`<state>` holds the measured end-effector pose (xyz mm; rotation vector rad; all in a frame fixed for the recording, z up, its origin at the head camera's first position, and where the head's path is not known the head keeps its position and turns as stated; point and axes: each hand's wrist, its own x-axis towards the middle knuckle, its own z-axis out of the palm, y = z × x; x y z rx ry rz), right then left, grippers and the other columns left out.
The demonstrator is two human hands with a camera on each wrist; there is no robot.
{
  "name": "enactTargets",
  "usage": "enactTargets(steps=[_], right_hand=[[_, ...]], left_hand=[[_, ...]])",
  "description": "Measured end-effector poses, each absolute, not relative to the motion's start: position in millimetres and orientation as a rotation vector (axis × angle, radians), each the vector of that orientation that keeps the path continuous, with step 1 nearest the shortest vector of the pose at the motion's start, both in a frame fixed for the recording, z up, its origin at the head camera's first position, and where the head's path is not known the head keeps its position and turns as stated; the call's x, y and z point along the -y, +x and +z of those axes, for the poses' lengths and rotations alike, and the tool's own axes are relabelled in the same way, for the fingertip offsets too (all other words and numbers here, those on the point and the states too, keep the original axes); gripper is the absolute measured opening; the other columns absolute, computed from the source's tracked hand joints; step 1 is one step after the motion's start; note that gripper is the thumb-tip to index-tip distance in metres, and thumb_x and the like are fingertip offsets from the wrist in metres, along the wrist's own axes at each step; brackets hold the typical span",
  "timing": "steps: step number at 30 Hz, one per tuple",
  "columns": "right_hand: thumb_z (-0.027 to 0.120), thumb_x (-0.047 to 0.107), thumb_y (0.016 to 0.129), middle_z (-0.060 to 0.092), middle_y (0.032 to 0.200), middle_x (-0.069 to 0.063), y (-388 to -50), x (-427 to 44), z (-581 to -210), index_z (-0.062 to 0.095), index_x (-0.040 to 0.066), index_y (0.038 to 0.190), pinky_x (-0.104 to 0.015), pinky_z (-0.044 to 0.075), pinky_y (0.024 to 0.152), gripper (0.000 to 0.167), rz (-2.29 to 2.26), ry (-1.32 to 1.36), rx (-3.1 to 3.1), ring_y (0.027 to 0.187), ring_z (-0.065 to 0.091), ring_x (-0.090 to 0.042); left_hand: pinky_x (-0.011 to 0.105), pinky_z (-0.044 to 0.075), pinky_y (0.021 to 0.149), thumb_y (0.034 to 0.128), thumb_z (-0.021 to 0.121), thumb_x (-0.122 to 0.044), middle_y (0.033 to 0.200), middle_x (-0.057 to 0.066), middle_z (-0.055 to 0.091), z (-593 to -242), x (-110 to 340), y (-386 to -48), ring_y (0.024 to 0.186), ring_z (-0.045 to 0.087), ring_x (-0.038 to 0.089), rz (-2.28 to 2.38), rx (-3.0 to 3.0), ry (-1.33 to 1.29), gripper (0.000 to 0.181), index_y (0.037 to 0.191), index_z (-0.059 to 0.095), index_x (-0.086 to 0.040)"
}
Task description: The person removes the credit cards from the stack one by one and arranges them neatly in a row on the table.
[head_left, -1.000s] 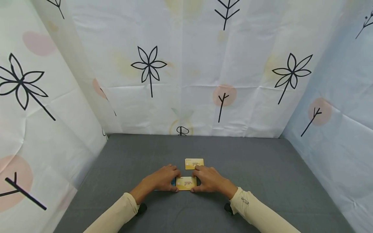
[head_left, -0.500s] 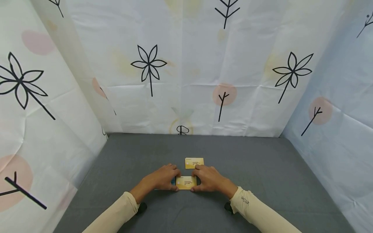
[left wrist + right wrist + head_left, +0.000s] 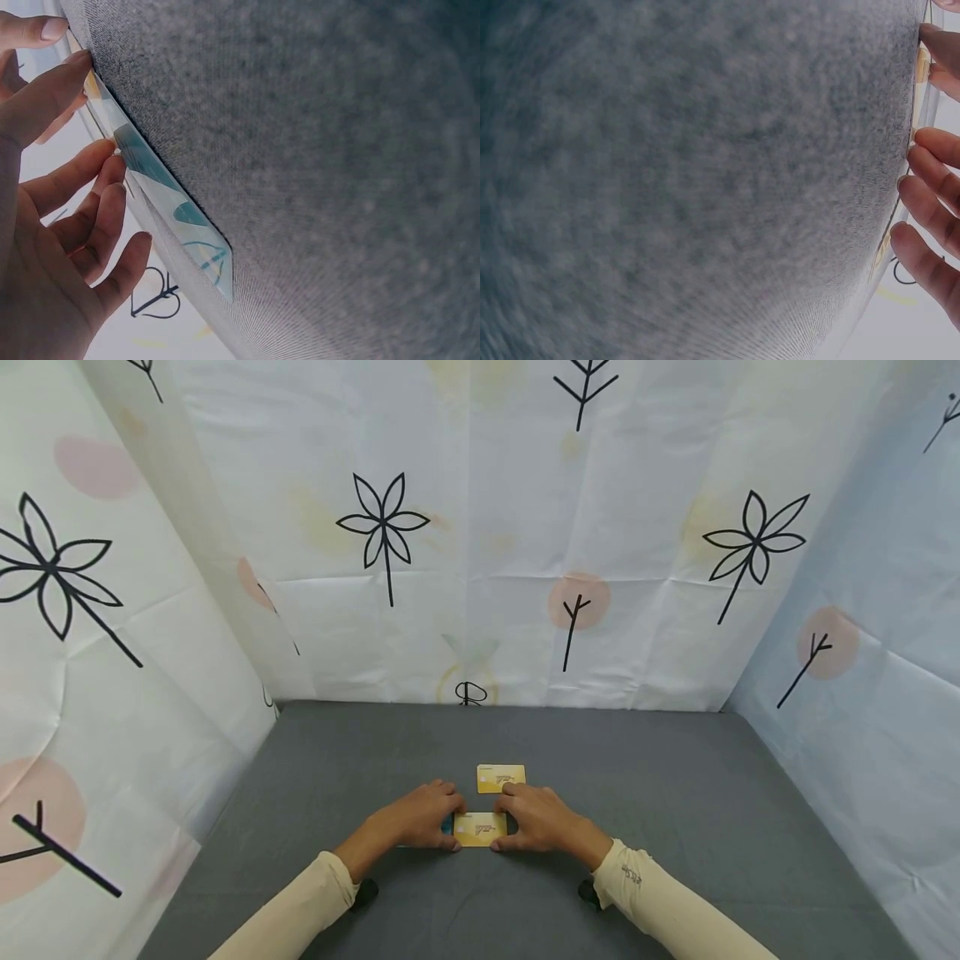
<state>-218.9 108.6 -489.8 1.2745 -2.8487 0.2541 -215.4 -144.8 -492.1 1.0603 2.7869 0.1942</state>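
A yellow card (image 3: 480,830) lies flat on the grey cloth, between my two hands. My left hand (image 3: 420,817) holds its left end, thumb at the near edge and index finger at the far edge. At the right end, my right hand (image 3: 545,822) grips it the same way. Under the left hand lies a white card with teal shapes (image 3: 184,214), mostly covered in the head view, beside the yellow card. Whether the two cards overlap I cannot tell. Just beyond the right fingertips rests a second yellow card (image 3: 498,777).
Grey cloth (image 3: 637,760) covers the table. White sheets with printed flowers and twigs (image 3: 465,527) hang behind it and along the left and right sides. A dark object (image 3: 365,896) shows under the left wrist, another (image 3: 588,893) under the right.
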Motion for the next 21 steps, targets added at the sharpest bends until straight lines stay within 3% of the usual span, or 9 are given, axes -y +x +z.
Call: enactTargets(steps=[21], right_hand=[[0.074, 0.060, 0.083, 0.052, 0.089, 0.008, -218.1, -109.8, -491.9, 0.071, 0.021, 0.106, -0.022, 0.031, 0.051, 0.045, 0.245, 1.284, 2.818, 0.066, 0.041, -0.003]], left_hand=[[0.036, 0.046, 0.084, 0.0874, 0.076, -0.046, 0.104, -0.003, 0.058, -484.9, 143.6, -214.6, 0.091, 0.050, 0.012, 0.185, -2.785, 1.091, 0.041, 0.116, 0.067, -0.018]])
